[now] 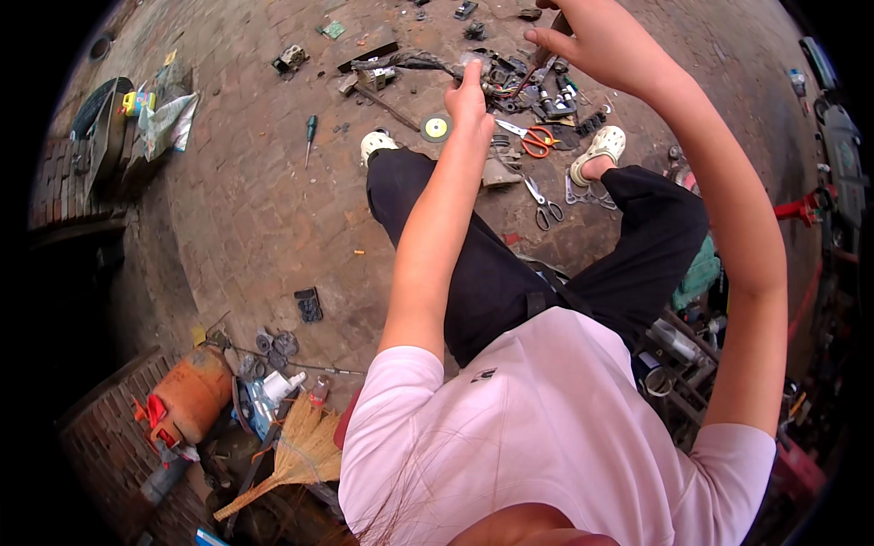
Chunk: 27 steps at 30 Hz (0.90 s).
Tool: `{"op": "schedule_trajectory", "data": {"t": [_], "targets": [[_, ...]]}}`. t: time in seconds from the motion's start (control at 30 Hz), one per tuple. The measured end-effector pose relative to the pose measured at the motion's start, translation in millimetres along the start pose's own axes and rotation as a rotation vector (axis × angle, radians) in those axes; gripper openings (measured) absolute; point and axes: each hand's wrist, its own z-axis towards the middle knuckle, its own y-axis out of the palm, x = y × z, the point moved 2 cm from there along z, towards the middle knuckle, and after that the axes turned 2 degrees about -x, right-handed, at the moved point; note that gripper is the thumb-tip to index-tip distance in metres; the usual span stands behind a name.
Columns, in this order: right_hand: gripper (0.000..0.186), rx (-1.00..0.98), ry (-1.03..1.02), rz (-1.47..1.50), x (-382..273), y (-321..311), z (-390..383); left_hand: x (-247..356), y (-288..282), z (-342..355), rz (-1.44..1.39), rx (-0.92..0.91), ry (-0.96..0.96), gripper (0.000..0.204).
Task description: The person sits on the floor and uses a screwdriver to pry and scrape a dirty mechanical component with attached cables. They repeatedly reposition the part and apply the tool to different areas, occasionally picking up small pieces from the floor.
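In front of me, my left hand (467,102) is closed with its thumb up, at a bundle of black-wrapped wires (414,60) with coloured strands and connectors. Higher and to the right, my right hand (596,44) is curled round a dark, thin tool (535,73). Its far end points down to the wires; its exact kind is unclear. Black connectors and hoses (557,98) lie heaped below the right hand. Orange-handled scissors (537,140) and black-handled scissors (543,205) rest on the brick ground between my feet.
A yellow-centred disc (436,127) lies beside my left shoe (376,144). Further left are a screwdriver (310,136) and a metal part (289,60). An orange gas cylinder (189,393) and a straw broom (296,446) are at lower left. A metal rack (683,350) stands by my right side.
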Motion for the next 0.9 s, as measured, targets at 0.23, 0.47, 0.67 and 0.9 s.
{"op": "schedule_trajectory", "data": {"t": [0.23,0.47,0.67,0.9], "targets": [[0.017,-0.262,-0.002,-0.328,-21,-3,11,2,-5,1,-0.009,0.027,0.038,0.043],[0.023,-0.046,-0.308,0.116,-20,1,12,2,-4,1,0.002,-0.005,0.012,0.044],[0.019,0.124,0.245,0.983,-25,29,16,0,-1,1,-0.028,-0.015,-0.015,0.046],[0.023,0.317,0.071,1.441,-11,22,2,-6,-2,11,-0.068,-0.110,-0.017,0.043]]}}
